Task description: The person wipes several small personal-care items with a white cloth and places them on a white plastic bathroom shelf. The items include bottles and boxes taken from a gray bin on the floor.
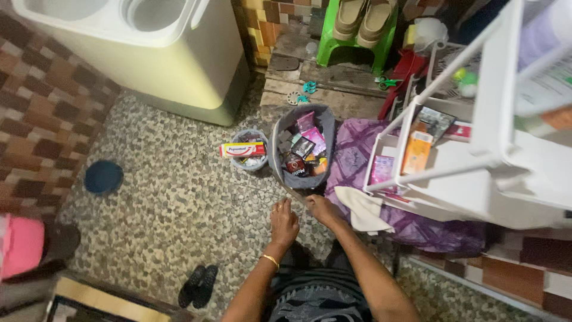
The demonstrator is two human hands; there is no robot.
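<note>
two hands pinch a thin strip: my left hand (pixel 284 222) and right hand (pixel 322 208) hold it just below the grey basket (pixel 302 179) of sachets. i judge a hard tug could tip that basket toward the small bucket (pixel 250 160).

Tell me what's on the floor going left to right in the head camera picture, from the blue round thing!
Blue round lid → black sandals → small grey bucket with a boxed tube across it → grey basket of packets → purple cloth → white shelf rack.
</note>
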